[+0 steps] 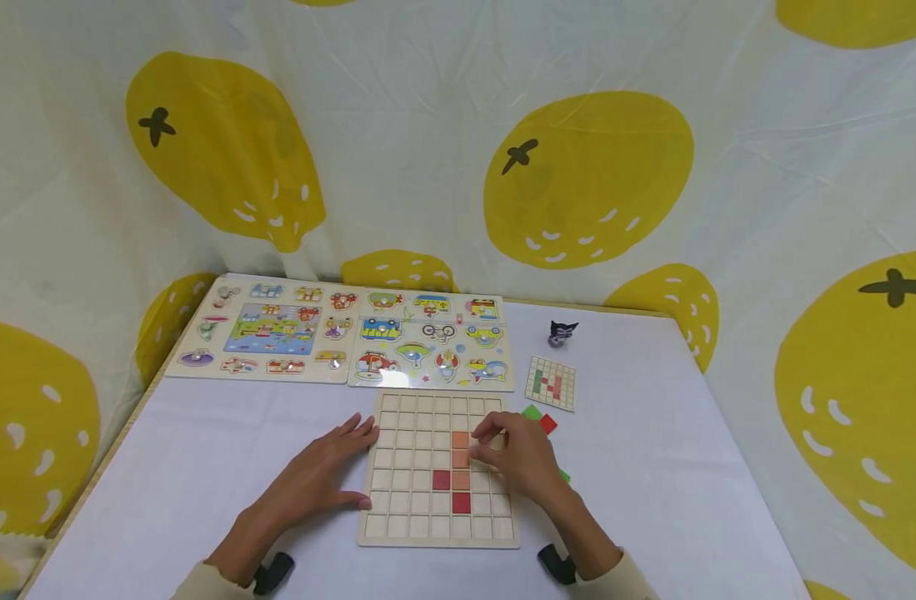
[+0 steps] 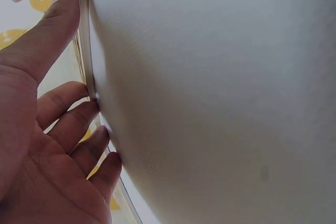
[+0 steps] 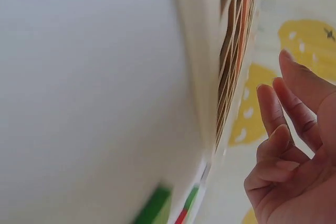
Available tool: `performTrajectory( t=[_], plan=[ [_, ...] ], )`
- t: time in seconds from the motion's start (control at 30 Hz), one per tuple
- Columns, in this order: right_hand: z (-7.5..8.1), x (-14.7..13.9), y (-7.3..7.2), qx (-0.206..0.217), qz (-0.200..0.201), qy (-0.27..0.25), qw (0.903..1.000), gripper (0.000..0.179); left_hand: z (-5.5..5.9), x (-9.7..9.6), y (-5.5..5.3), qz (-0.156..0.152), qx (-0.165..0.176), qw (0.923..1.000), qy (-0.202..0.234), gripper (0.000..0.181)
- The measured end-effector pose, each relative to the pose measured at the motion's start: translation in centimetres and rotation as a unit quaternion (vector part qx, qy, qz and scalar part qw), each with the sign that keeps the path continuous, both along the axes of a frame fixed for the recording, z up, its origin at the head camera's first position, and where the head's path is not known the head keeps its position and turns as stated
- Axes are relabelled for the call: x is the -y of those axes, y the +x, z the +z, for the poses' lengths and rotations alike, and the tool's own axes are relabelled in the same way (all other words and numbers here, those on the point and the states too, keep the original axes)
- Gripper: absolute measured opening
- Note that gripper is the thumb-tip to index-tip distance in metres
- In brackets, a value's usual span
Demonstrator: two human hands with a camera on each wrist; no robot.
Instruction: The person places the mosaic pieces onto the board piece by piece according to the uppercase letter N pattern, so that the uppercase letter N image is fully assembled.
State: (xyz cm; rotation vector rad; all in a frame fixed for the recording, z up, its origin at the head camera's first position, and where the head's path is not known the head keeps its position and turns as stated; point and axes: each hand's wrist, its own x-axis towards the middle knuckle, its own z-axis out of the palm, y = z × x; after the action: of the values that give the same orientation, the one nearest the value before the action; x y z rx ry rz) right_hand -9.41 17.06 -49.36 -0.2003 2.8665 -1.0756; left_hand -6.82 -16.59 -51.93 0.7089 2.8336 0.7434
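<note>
L hand (image 1: 326, 465) spread, touching brd (image 1: 438, 542) edge — R hand (image 1: 523, 452) loose-fingered, empty, clear above.

I stood in what looked like a tabletop play corner, though I couldn't tell whether a home or a studio held it. From 9 o'clock through 12 to 3, a pale curtain (image 1: 405, 175) printed with yellow fruit hung round the white-topped table (image 1: 653, 467). From the table's middle, where a wooden grid board (image 1: 412, 502) lay, picture puzzles (image 1: 341, 340) sat toward 11 o'clock and a small dark figurine (image 1: 560, 333) between 1 and 2.
</note>
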Motion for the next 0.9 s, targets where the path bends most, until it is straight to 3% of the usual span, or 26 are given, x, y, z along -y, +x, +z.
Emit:
performTrajectory(
  t=[0.17,0.5,0.67,0.9],
  plan=[
    [0.1,-2.8,-1.0,0.003,-0.043,0.009,0.9990,0.023,-0.2,-0.1,0.0,0.006,0.003,1.0000,-0.006,0.106],
    [0.1,-8.2,-2.4,0.021,-0.081,0.052,0.9951,0.029,-0.3,-0.1,0.0,0.008,0.006,0.9998,-0.016,0.107],
    [-0.2,-9.2,-2.9,0.037,-0.106,0.085,0.9900,0.031,-0.4,-0.1,0.0,0.007,0.004,0.9999,-0.015,0.107],
    [-0.3,-9.1,-3.1,0.057,-0.112,0.107,0.9862,0.031,-0.6,0.0,0.0,0.008,0.001,0.9998,-0.015,0.107]
  ],
)
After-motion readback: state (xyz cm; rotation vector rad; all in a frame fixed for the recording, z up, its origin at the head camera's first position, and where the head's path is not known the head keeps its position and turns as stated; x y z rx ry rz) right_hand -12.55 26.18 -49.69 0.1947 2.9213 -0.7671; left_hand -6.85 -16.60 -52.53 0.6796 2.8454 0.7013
